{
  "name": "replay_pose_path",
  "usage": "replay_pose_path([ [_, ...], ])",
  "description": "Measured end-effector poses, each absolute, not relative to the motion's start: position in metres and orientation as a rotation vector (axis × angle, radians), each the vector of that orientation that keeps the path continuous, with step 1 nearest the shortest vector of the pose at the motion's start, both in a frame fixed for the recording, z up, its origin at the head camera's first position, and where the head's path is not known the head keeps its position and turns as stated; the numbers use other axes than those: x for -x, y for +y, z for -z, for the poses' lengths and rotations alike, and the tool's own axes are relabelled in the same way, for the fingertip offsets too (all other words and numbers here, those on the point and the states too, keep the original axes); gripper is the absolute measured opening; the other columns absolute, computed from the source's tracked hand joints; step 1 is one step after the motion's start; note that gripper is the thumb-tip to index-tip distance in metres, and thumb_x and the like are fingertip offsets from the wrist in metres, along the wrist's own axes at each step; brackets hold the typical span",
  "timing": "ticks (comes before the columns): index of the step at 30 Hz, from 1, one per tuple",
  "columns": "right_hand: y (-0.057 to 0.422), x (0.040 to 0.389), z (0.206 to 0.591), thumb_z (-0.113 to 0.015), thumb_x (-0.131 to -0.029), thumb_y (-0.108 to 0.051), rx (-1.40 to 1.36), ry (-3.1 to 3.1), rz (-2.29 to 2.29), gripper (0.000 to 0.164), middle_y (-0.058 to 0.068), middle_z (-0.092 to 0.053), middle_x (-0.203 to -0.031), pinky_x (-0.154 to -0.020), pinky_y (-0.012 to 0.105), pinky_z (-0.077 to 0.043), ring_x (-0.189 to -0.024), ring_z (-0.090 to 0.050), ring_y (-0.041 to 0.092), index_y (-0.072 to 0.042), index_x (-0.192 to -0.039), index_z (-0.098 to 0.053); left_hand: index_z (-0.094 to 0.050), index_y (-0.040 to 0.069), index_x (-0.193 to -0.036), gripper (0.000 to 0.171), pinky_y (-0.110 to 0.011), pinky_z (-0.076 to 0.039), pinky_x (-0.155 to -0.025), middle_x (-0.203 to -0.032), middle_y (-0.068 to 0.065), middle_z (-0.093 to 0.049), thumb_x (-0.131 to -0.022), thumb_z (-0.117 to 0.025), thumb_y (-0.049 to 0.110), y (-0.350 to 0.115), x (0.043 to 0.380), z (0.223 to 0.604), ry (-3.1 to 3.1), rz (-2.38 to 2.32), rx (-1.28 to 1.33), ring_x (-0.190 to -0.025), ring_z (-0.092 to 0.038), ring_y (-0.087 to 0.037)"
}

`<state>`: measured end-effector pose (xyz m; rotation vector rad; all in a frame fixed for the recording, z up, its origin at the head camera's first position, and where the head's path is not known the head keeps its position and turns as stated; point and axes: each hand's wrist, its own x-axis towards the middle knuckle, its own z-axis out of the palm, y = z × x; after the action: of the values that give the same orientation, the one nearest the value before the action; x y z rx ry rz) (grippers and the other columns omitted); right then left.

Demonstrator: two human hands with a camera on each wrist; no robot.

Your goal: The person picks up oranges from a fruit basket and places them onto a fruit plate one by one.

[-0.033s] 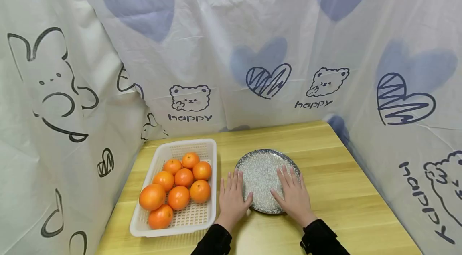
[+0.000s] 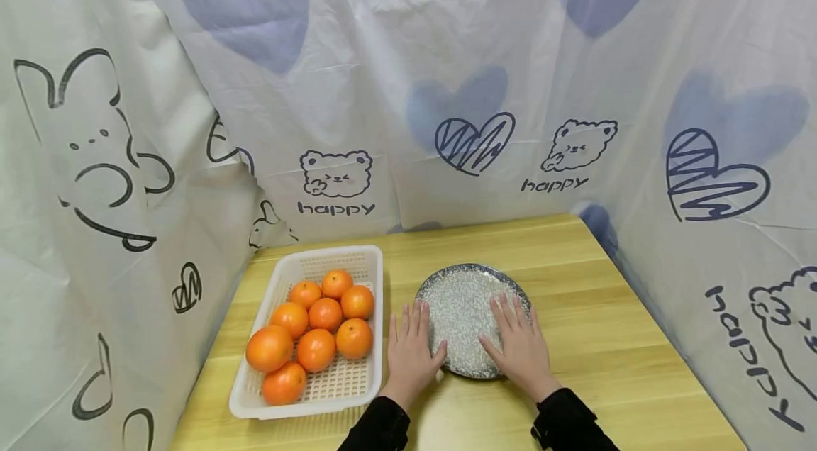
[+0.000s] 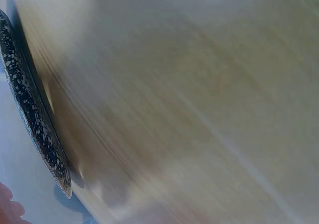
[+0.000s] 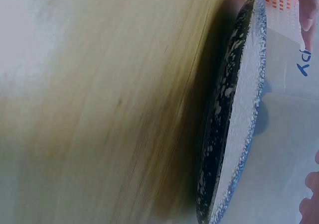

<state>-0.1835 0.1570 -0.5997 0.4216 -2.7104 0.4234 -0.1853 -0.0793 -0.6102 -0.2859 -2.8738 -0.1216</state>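
Head view: I see the left hand (image 2: 410, 355) and right hand (image 2: 522, 352), fingers extended and loose, at opposite sides of a round, grey-speckled plate (image 2: 462, 316) on the yellow wood-grain bench (image 2: 625, 366), near a white plastic basket (image 2: 354, 379) of oranges (image 2: 325, 314).

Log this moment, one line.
left hand: palm down | right hand: palm down | plate: hands at either side, contact unclear | oranges: in basket

Oranges (image 2: 325, 314) sit in a basket (image 2: 345, 381) left of a plate (image 2: 461, 309) on the surface (image 2: 625, 366); cloth (image 2: 396, 89) hangs behind and at both sides.
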Motion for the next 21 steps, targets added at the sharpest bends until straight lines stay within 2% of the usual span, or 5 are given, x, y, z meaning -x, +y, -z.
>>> replay_pose_path([
  [5, 0.163, 0.187, 0.601, -0.052, -0.094, -0.047, -0.34, -2.692, -0.53, 0.073, 0.023, -0.035, -0.152, -0.114, 0.062, -0.015, -0.139, -0.031, 0.045, -0.001, -0.148, -0.035, -0.023, 0.014, -0.155, 0.082, -0.052, -0.017, -0.118, -0.161, -0.006, -0.02, -0.091, -0.043, 0.061, -0.079, 0.183, 0.611, -2.857, 0.129, 0.288, -0.148, -0.016, -0.027],
  [9, 0.173, 0.197, 0.597, -0.056, -0.094, -0.033, -0.107, -2.738, -0.683, 0.066, 0.03, -0.044, -0.141, -0.107, 0.062, -0.03, -0.128, -0.042, 0.048, 0.007, -0.143, -0.037, -0.023, 0.013, -0.154, 0.081, -0.052, -0.015, -0.118, -0.161, -0.005, -0.017, -0.092, -0.044, 0.06, -0.08, 0.184, 0.608, -2.834, 0.159, 0.291, -0.148, -0.016, -0.027],
  [14, 0.189, 0.205, 0.592, -0.046, -0.099, -0.029, 0.248, -2.923, -0.941, 0.062, 0.04, -0.044, -0.131, -0.092, 0.061, -0.041, -0.116, -0.047, 0.053, 0.015, -0.14, -0.03, -0.027, 0.011, -0.153, 0.081, -0.053, -0.02, -0.116, -0.16, -0.008, -0.022, -0.091, -0.046, 0.059, -0.08, 0.183, 0.608, -2.812, 0.178, 0.317, -0.147, -0.021, -0.031],
  [18, 0.2, 0.207, 0.598, -0.039, -0.101, -0.029, 0.351, -2.979, -1.155, 0.055, 0.036, -0.055, -0.115, -0.074, 0.049, -0.047, -0.095, -0.059, 0.045, 0.015, -0.133, -0.031, -0.026, 0.011, -0.153, 0.081, -0.054, -0.02, -0.116, -0.159, -0.009, -0.023, -0.091, -0.046, 0.059, -0.08, 0.182, 0.609, -2.829, 0.167, 0.322, -0.147, -0.022, -0.031],
  [21, 0.204, 0.208, 0.605, -0.038, -0.102, -0.027, 0.355, -2.937, -1.261, 0.045, 0.026, -0.059, -0.092, -0.063, 0.037, -0.039, -0.075, -0.056, 0.031, 0.013, -0.122, -0.035, -0.023, 0.012, -0.154, 0.081, -0.053, -0.017, -0.117, -0.16, -0.008, -0.023, -0.092, -0.043, 0.06, -0.08, 0.182, 0.61, -2.849, 0.127, 0.32, -0.148, -0.018, -0.028],
])
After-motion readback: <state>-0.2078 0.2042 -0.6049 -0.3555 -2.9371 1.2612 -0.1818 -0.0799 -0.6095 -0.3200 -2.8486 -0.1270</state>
